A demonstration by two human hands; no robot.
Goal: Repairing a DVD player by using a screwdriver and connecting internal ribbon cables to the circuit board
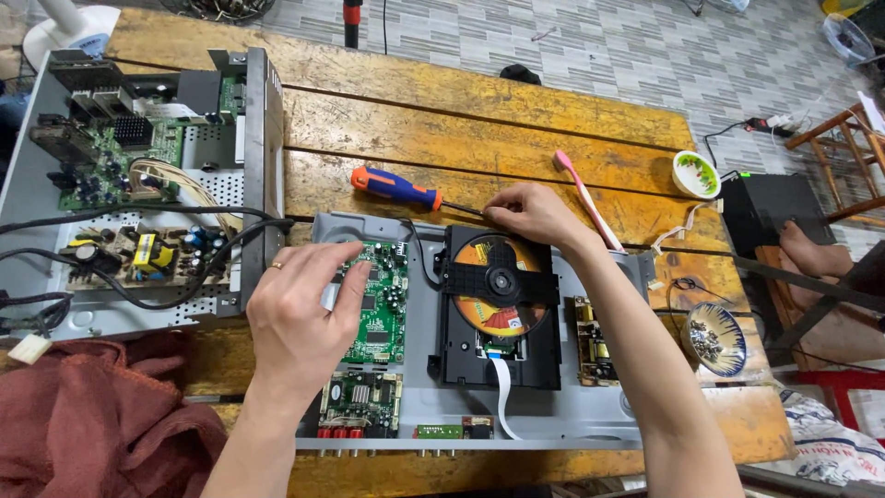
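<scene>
Both hands work over the disc drive [500, 309]: left hand [297, 309] lies flat, gripping nothing, steadying the green board [378, 304] beside it, right hand [532, 214] pinches something small at its top edge, what I cannot tell.

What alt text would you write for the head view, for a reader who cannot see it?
Two hands work inside an opened disc player on a wooden table: left hand on a green circuit board, right hand at the disc drive. A screwdriver lies nearby.
</scene>
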